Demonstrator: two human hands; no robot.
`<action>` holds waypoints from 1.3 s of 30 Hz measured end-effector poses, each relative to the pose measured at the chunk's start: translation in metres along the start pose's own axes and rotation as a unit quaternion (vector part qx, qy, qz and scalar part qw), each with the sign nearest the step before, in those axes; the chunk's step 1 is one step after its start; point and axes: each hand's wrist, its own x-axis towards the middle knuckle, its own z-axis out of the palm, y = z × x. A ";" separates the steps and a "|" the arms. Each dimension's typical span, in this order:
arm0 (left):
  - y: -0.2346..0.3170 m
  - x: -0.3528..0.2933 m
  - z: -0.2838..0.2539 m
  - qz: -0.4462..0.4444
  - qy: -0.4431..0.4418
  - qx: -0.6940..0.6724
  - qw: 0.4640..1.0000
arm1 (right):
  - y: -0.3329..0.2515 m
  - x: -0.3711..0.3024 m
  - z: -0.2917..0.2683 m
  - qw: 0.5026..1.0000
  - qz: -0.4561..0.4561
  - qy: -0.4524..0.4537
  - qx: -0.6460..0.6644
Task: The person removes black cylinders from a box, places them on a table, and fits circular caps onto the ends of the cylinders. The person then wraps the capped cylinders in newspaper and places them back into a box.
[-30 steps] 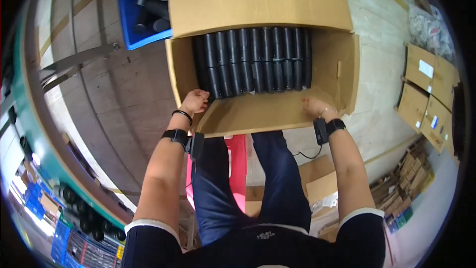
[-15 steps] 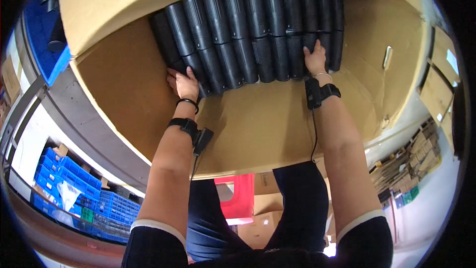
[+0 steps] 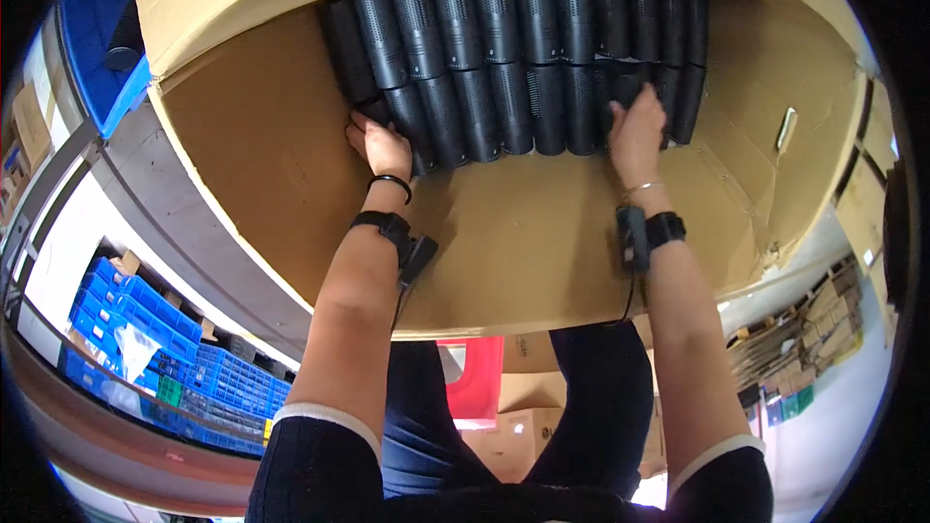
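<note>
Two rows of black ribbed and perforated cylinders [image 3: 494,10] lie side by side along the far side of a large open cardboard box [image 3: 513,261]. My left hand [image 3: 383,147] is at the lower left corner of the rows, its fingers closed around the near end of a black cylinder [image 3: 372,112]. Toward the right end of the near row, my right hand [image 3: 637,140] has its thumb and bent fingers on another black cylinder [image 3: 628,87]. Its fingertips are partly lost against the dark surfaces.
The near cardboard edge runs just above my legs. At upper left hangs a blue bin [image 3: 82,87] with black parts. Blue crates [image 3: 145,305] are stacked at lower left. A red plastic piece [image 3: 478,383] shows below the box. Flattened cardboard [image 3: 809,334] is piled at right.
My right hand has gone from outstretched fingers on the cylinders to bent fingers around one. My left hand stays at the left corner. The whole view has shifted slightly.
</note>
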 end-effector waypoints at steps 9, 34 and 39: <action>-0.009 -0.015 0.007 0.076 0.010 -0.033 0.997 | -0.091 -0.045 0.040 0.967 -0.027 -0.146 0.209; 0.052 -0.035 -0.010 0.149 0.016 -0.227 0.962 | -0.011 -0.016 0.037 0.987 -0.043 -0.089 0.127; -0.020 0.008 0.021 -0.055 -0.122 -0.275 0.952 | 0.026 0.015 0.063 0.928 0.086 -0.215 0.293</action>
